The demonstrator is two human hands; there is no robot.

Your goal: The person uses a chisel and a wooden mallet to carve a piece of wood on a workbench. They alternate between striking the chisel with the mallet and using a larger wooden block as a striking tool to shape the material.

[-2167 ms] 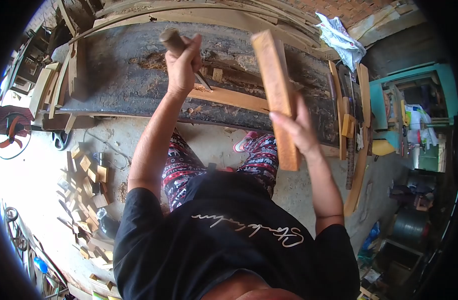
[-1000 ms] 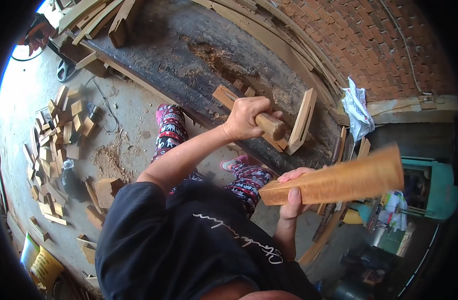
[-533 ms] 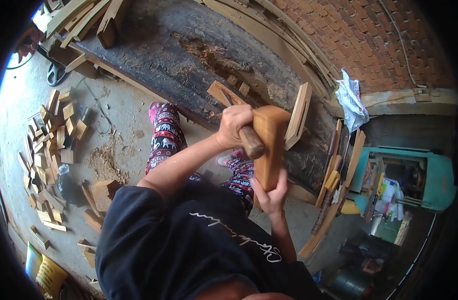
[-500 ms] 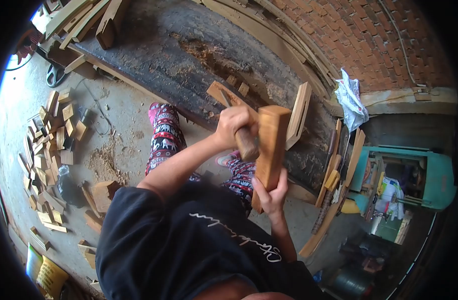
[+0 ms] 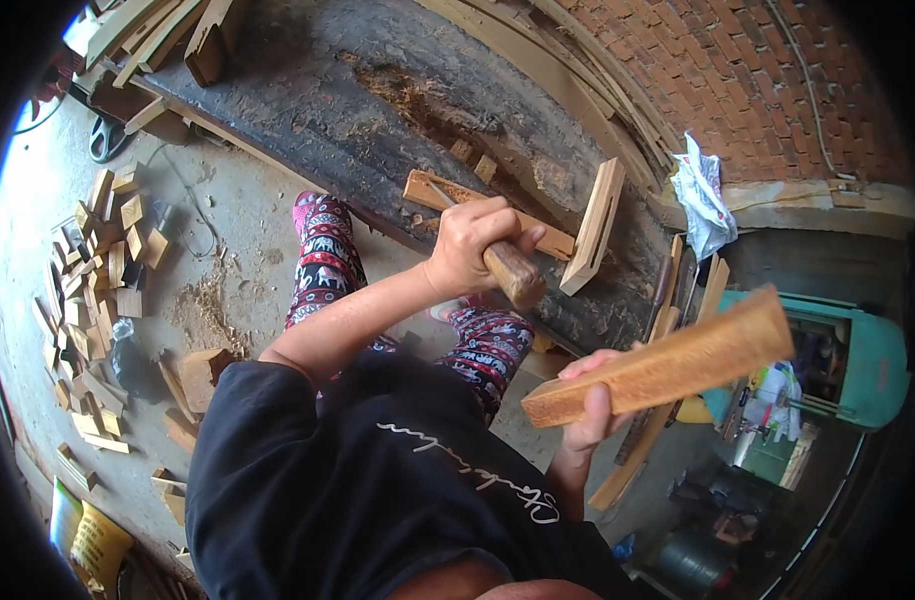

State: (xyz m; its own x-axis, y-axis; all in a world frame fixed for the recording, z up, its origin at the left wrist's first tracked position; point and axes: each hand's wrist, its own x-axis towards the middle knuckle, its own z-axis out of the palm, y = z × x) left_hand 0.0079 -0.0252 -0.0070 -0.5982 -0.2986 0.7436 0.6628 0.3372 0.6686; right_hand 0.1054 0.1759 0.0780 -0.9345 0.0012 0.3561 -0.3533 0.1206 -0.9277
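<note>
My left hand (image 5: pixel 475 247) is closed around a chisel (image 5: pixel 516 274) with a thick wooden handle. Its thin blade slants up and left to a wooden piece (image 5: pixel 551 240) lying on the dark workbench (image 5: pixel 308 130); whether the tip touches the wood is hard to tell. My right hand (image 5: pixel 590 405) grips one end of a squared wooden block (image 5: pixel 668 360), thumb across its near face. The block points out to the right, apart from the chisel, its far end slightly blurred. A slotted wooden piece (image 5: pixel 594 228) lies on the bench beyond the first piece.
Offcuts (image 5: pixel 103 270) are heaped on the floor at left, near wood shavings (image 5: pixel 206 310). Long boards (image 5: pixel 163 30) lie at the bench's upper left. A white plastic bag (image 5: pixel 705 200) hangs by the brick wall (image 5: pixel 708 80). A green machine (image 5: pixel 871 365) stands at right.
The wooden block has swung right and away from the chisel handle, from nearly upright in view to pointing right. My left hand keeps hold of the chisel almost in place.
</note>
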